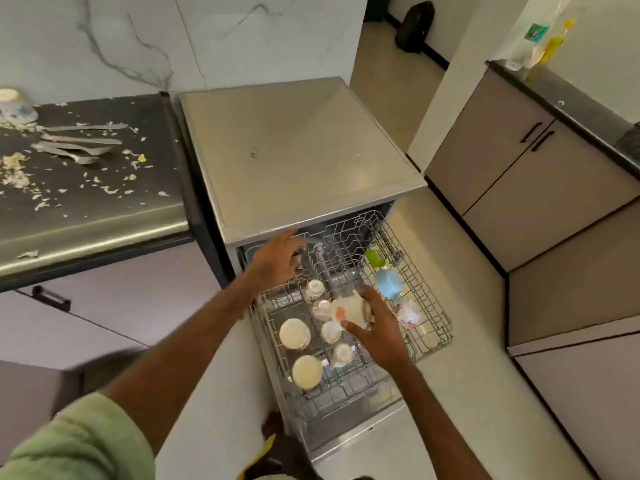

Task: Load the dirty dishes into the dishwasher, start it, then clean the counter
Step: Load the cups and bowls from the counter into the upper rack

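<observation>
The dishwasher (298,161) stands open with its wire upper rack (429,306) pulled out. Several upturned cream cups (294,333) and bowls sit in the rack, with a blue cup (388,284) and a green item (375,258) at the right. My right hand (375,327) holds a cream mug (349,308) with an orange mark, tilted over the rack's middle. My left hand (277,259) reaches to the rack's far left edge, fingers spread, holding nothing. On the dirty dark counter (104,209) lie several pieces of cutlery (78,142) and an upturned bowl (15,107).
Food scraps are scattered over the counter at left. The open dishwasher door (360,441) lies below the rack. Grey cabinets (519,174) stand at right with pale floor between. A bottle (550,36) stands on the far right counter.
</observation>
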Action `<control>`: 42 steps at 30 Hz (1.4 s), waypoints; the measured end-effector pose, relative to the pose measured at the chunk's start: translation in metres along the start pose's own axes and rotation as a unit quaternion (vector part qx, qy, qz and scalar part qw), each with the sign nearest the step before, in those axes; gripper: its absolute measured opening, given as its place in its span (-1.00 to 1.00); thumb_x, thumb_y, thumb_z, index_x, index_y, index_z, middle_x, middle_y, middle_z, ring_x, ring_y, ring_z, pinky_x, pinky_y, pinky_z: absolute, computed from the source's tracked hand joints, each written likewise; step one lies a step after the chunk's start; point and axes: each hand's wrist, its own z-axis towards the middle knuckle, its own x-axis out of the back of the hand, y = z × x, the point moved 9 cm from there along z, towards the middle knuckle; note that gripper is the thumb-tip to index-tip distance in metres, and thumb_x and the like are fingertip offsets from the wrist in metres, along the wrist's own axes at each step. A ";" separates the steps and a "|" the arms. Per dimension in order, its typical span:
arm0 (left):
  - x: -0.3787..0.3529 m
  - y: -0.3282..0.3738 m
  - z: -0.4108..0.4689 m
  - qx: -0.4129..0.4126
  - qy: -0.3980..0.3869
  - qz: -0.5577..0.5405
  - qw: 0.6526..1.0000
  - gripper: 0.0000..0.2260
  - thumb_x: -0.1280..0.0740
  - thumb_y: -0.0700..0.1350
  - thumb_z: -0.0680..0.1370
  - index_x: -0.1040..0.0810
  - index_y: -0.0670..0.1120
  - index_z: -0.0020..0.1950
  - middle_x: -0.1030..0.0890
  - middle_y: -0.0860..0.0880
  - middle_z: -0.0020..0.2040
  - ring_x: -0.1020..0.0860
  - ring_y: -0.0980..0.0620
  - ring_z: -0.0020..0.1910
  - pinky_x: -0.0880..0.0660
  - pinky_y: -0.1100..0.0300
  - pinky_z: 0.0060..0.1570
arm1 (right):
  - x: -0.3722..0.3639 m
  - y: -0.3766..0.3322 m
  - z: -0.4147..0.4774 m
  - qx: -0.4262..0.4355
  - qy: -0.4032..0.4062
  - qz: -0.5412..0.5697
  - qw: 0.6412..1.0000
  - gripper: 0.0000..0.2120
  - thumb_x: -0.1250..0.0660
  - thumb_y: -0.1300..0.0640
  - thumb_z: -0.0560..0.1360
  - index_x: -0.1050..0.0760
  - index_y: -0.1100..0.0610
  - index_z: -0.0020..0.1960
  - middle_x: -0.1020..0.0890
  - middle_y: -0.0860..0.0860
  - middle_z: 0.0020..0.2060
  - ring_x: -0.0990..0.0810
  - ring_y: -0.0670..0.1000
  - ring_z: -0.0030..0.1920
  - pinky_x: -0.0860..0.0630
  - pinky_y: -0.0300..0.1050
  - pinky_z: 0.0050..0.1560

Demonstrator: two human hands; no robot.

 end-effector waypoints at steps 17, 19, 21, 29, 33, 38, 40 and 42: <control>-0.038 -0.085 0.104 -0.101 -0.033 0.262 0.959 -0.17 -0.30 0.13 0.56 0.24 0.15 0.60 0.20 0.05 0.62 0.16 -0.05 0.60 0.05 -0.09 0.56 | -0.132 0.069 0.245 0.140 -0.249 -0.243 0.927 -0.31 -0.49 0.31 0.41 -0.40 -0.07 0.45 -0.40 0.05 0.42 -0.50 0.09 0.28 -0.52 -0.09 0.24; -0.038 -0.086 0.106 -0.096 -0.036 0.269 0.958 -0.20 -0.26 0.15 0.57 0.25 0.16 0.60 0.21 0.05 0.62 0.17 -0.04 0.60 0.07 -0.07 0.56 | -0.151 0.074 0.265 0.170 -0.273 -0.255 0.912 -0.26 -0.49 0.35 0.39 -0.38 -0.09 0.47 -0.38 0.04 0.45 -0.49 0.07 0.31 -0.54 -0.07 0.26; -0.038 -0.086 0.107 -0.094 -0.042 0.271 0.957 -0.22 -0.22 0.17 0.58 0.26 0.16 0.60 0.22 0.05 0.62 0.18 -0.04 0.60 0.09 -0.07 0.56 | -0.165 0.078 0.280 0.202 -0.297 -0.273 0.892 -0.26 -0.46 0.39 0.40 -0.38 -0.07 0.47 -0.38 0.03 0.46 -0.49 0.03 0.32 -0.49 -0.31 0.17; -0.037 -0.085 0.108 -0.083 -0.041 0.267 0.959 -0.24 -0.21 0.18 0.57 0.22 0.15 0.61 0.18 0.04 0.63 0.17 -0.04 0.60 0.08 -0.09 0.56 | -0.193 0.089 0.301 0.241 -0.339 -0.288 0.863 -0.32 -0.53 0.30 0.37 -0.42 0.04 0.43 -0.48 0.12 0.34 -0.55 0.06 0.24 -0.58 -0.03 0.18; -0.037 -0.085 0.108 -0.074 -0.043 0.270 0.959 -0.24 -0.21 0.17 0.57 0.20 0.15 0.61 0.16 0.04 0.63 0.15 -0.04 0.60 0.05 -0.10 0.57 | -0.200 0.098 0.303 0.224 -0.328 -0.317 0.861 -0.31 -0.55 0.17 0.38 -0.38 0.03 0.45 -0.51 0.14 0.30 -0.54 0.15 0.23 -0.56 0.10 0.16; -0.036 -0.084 0.108 -0.075 -0.037 0.270 0.959 -0.25 -0.20 0.17 0.57 0.18 0.14 0.62 0.14 0.04 0.63 0.15 -0.04 0.60 0.07 -0.08 0.57 | -0.213 0.105 0.299 0.226 -0.312 -0.340 0.858 -0.34 -0.53 0.25 0.37 -0.42 0.00 0.42 -0.49 0.12 0.35 -0.49 0.20 0.30 -0.51 0.08 0.27; -0.036 -0.084 0.108 -0.076 -0.035 0.269 0.959 -0.25 -0.22 0.15 0.57 0.18 0.14 0.62 0.13 0.03 0.63 0.14 -0.04 0.60 0.07 -0.08 0.57 | -0.218 0.107 0.297 0.223 -0.313 -0.342 0.858 -0.35 -0.51 0.28 0.38 -0.42 0.02 0.41 -0.49 0.11 0.36 -0.48 0.17 0.31 -0.50 0.05 0.27; -0.036 -0.083 0.108 -0.079 -0.031 0.268 0.960 -0.25 -0.23 0.14 0.58 0.17 0.13 0.62 0.13 0.03 0.63 0.13 -0.04 0.60 0.05 -0.08 0.57 | -0.222 0.108 0.295 0.225 -0.311 -0.346 0.856 -0.36 -0.51 0.30 0.38 -0.43 0.02 0.41 -0.50 0.08 0.35 -0.50 0.15 0.30 -0.53 0.05 0.23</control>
